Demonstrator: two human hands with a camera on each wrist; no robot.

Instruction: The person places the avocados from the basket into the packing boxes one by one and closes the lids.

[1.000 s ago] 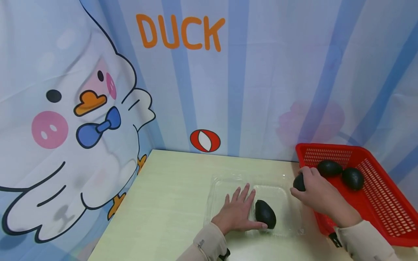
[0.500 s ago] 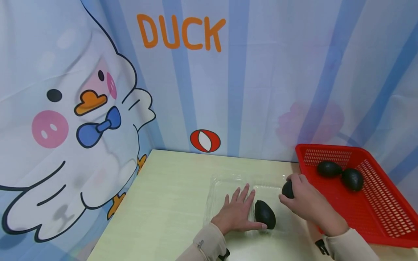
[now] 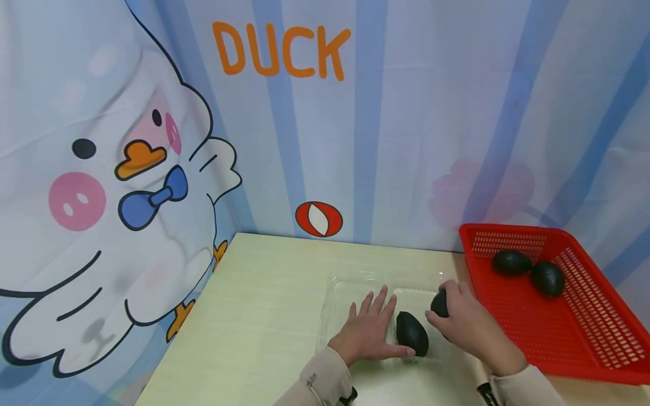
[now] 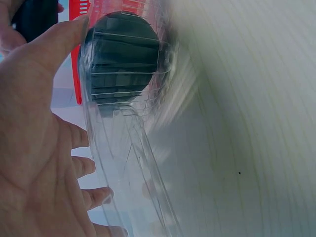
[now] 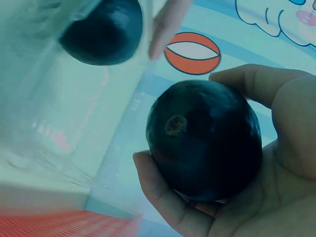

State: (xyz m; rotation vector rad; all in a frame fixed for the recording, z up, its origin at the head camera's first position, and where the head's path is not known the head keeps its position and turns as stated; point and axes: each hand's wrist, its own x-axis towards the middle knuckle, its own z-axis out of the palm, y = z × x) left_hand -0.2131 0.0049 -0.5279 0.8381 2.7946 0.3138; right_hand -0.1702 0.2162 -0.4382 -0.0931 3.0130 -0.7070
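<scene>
A dark avocado point(image 3: 439, 303) is gripped in my right hand point(image 3: 469, 324), held over the right part of a clear plastic clamshell box point(image 3: 431, 293). In the right wrist view the fingers and thumb curl round this avocado point(image 5: 202, 140), its stem scar showing. My left hand point(image 3: 367, 331) lies with spread, straight fingers on the box's left half, thumb along the near edge. Inside the box, beside that thumb, rests another avocado point(image 3: 412, 334). The left wrist view shows this avocado point(image 4: 126, 57) through the ribbed clear wall, the fingertips at the rim.
A red plastic basket point(image 3: 548, 349) with perforated walls stands right of the box and holds two avocados, one at the back point(image 3: 512, 263) and one beside it point(image 3: 548, 278). The pale wooden table point(image 3: 269, 299) meets a printed duck curtain point(image 3: 396, 141) behind.
My right hand has carried its avocado leftward and nearer, from the basket's left rim to over the box. The left hand and the avocado in the box have stayed put.
</scene>
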